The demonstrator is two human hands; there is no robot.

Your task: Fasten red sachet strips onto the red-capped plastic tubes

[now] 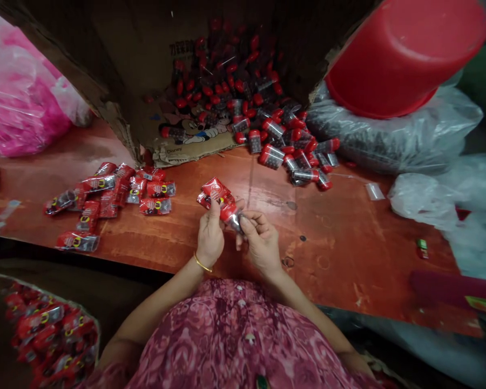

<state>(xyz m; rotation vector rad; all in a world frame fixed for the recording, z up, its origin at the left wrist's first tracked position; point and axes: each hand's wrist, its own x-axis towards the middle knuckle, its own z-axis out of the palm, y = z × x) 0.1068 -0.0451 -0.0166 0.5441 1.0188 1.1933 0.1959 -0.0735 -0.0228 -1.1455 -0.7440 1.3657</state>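
Above the table's front edge, my two hands meet. My left hand [210, 237] is closed, its thumb pressed on a few red printed wrappers [215, 188] that fan out beyond it. My right hand [263, 237] pinches the dark end of a small red-capped container [231, 216], which lies between both hands with its red end toward the left thumb. Some fingers are hidden behind it. To the left lie several wrapped packets [156, 206], red with clear ends. Similar red-capped containers [272, 156] spill out of a cardboard box [202, 148] lying open toward me.
A red bucket [405, 54] rests on a plastic bag with dark contents [360, 140] at right. Pink-filled bags [24, 97] stand at left. Below the table's left edge, a container holds more red packets [52, 335]. Crumpled clear bags [423, 200] lie at right.
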